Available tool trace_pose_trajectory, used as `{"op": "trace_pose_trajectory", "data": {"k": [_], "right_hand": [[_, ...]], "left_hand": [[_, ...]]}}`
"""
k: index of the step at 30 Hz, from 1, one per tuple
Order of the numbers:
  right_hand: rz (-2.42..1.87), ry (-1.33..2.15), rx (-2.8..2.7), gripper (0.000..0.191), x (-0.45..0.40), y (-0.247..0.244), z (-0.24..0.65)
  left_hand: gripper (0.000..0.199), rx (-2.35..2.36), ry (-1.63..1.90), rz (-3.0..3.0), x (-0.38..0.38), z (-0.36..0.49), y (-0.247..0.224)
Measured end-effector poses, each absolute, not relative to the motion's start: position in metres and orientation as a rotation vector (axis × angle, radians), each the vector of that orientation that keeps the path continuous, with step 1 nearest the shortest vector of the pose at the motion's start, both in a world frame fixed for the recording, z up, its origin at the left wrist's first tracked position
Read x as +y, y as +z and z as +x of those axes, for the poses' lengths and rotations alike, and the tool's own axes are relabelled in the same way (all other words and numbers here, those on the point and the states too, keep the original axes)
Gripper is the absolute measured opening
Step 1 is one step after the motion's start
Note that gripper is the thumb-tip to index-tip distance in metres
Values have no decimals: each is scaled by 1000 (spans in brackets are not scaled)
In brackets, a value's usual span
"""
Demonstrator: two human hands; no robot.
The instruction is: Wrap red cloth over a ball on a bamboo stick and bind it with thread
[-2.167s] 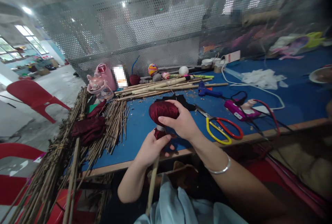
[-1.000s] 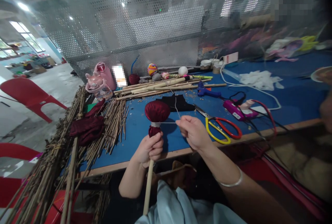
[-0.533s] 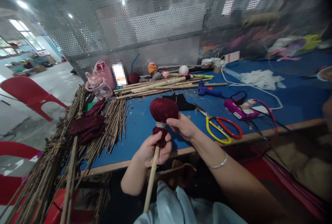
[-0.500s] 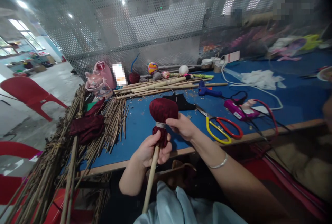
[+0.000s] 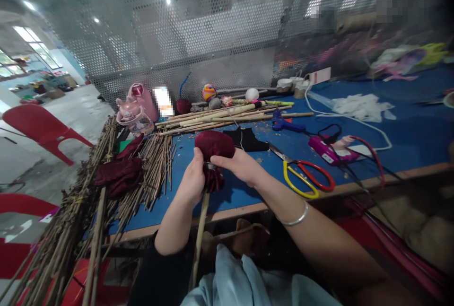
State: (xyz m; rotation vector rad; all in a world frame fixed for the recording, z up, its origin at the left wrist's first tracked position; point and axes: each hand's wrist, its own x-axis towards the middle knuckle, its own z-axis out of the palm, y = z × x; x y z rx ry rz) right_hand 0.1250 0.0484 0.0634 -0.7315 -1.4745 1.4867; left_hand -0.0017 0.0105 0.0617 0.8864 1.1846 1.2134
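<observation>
A dark red cloth-covered head (image 5: 213, 144), tied at its neck with a pale band, sits on a light wooden stick (image 5: 200, 235). Gathered cloth hangs in folds below the band. My left hand (image 5: 193, 176) grips the head's left side near the neck, thumb up. From the right, my right hand (image 5: 238, 166) holds the head with its thumb across the front by the band; its other fingers are hidden behind. The stick slants down towards my lap. Just beyond the head lies a piece of black cloth (image 5: 250, 139) on the blue table (image 5: 244, 190).
Scissors (image 5: 301, 173) with yellow and red handles and a blue glue gun (image 5: 286, 121) lie right. Peeled sticks (image 5: 220, 116) lie behind. Twig bundles (image 5: 152, 169) and dark red cloth (image 5: 120, 173) are left. A purple power strip (image 5: 331, 151) has cables around it.
My left hand has moved up from the gathered cloth and stick to the head's side. The head has shifted slightly left, and my right thumb now lies further across it.
</observation>
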Motion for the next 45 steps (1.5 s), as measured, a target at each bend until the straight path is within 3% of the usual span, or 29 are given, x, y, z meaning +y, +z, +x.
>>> {"op": "trace_pose_trajectory", "data": {"k": [3, 11, 18, 26, 39, 45], "right_hand": [[-799, 1486, -1538, 37, 50, 65, 124], [-781, 1428, -1643, 44, 99, 72, 115], [-894, 991, -1738, 55, 132, 65, 120], [-1053, 700, -1696, 47, 127, 51, 123], [-1092, 782, -1740, 43, 128, 50, 114], [-1108, 787, -1768, 41, 129, 47, 114]], "left_hand": [[64, 1122, 1194, 801, 7, 0, 56], [43, 1012, 1131, 1042, 42, -12, 69], [32, 1043, 1212, 1133, 79, -18, 81], [30, 1116, 1232, 998, 84, -22, 47], [34, 1014, 1227, 861, 81, -31, 57], [20, 757, 1075, 621, 82, -34, 60]]}}
